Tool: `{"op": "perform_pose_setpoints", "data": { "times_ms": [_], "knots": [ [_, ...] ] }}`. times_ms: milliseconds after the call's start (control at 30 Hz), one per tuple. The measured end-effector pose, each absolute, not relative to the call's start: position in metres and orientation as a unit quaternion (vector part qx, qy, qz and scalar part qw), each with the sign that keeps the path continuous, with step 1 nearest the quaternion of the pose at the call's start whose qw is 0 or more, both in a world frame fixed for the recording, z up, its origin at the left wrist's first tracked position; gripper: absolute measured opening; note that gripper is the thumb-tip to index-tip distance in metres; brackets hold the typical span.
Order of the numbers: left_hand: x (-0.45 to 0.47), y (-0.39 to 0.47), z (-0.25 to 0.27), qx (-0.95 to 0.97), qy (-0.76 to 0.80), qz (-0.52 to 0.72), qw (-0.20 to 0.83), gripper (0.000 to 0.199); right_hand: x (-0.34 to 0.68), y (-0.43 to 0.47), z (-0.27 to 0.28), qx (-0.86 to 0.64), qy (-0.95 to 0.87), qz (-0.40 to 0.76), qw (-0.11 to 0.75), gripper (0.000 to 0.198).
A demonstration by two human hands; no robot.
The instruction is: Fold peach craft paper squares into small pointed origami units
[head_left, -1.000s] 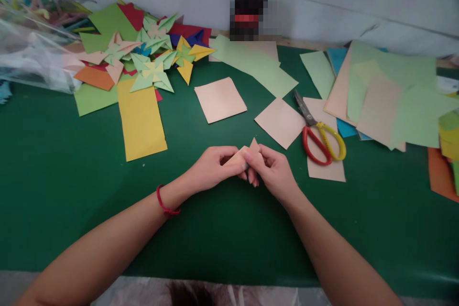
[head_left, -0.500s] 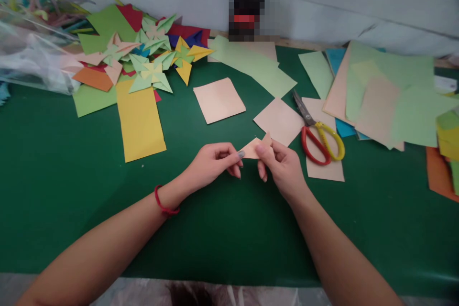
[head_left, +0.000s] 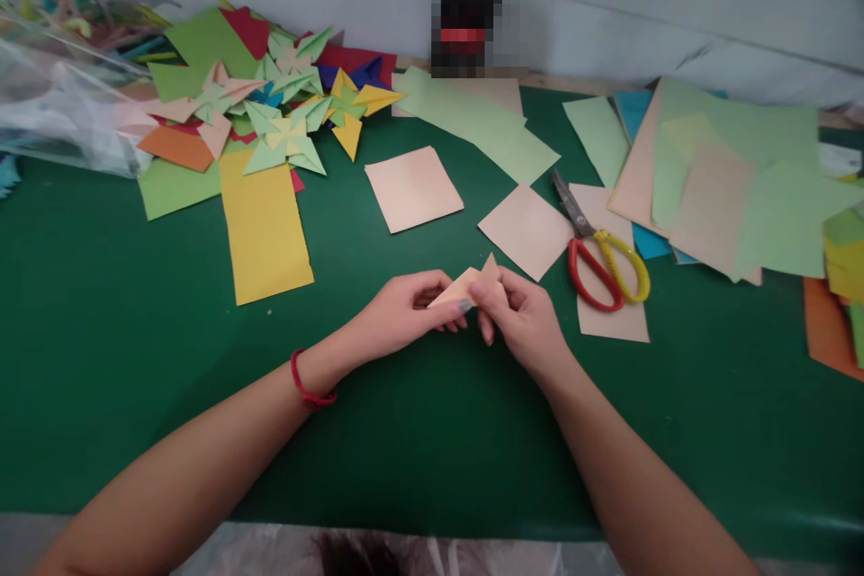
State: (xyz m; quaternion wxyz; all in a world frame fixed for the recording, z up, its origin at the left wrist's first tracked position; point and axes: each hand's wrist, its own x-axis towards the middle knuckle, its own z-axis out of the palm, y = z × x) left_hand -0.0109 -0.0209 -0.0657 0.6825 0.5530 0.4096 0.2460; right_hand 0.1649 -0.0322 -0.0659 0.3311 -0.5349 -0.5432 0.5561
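A small folded piece of peach paper (head_left: 457, 288) is pinched between both hands above the green table. My left hand (head_left: 424, 306) is closed on its left part, thumb along the lower edge. My right hand (head_left: 517, 310) grips the other end, and a pointed flap stands up past the thumb. Fingers cover part of the folds. Just beyond the hands lie a peach paper square (head_left: 526, 229) and a stack of peach squares (head_left: 414, 189). Scissors (head_left: 594, 243) with one red and one yellow handle rest to the right, on a peach strip (head_left: 613, 324).
Folded paper stars (head_left: 287, 137) and coloured sheets are heaped at the back left, beside a clear plastic bag (head_left: 67, 117). A yellow sheet (head_left: 266, 234) lies in front of them. Large green and peach sheets (head_left: 776, 216) overlap at the right. A wall (head_left: 641, 9) bounds the back.
My left hand has slid right along the folded paper, its thumb now near the right thumb. My right hand has shifted slightly left, and the paper has tilted.
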Motion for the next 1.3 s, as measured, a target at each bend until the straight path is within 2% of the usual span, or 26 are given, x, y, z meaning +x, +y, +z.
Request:
{"op": "perform_pose_setpoints", "data": {
  "times_ms": [167,400,967,1300],
  "knots": [
    [-0.012,-0.022,-0.065,0.573,0.414,0.236,0.667,0.022,0.16,-0.035,-0.067,-0.505,-0.539,0.586,0.333,0.029],
    [-0.012,-0.022,-0.064,0.561,0.401,0.226,0.687,0.018,0.162,-0.035,-0.067,-0.502,-0.532,0.599,0.326,0.038],
    [-0.021,-0.018,-0.064,0.49,0.373,0.255,0.745,0.015,0.169,-0.034,-0.067,-0.445,-0.512,0.664,0.315,0.031],
    [-0.016,-0.019,-0.068,0.476,0.395,0.275,0.736,0.023,0.166,-0.034,-0.066,-0.485,-0.541,0.586,0.358,0.035]
  ]
}}
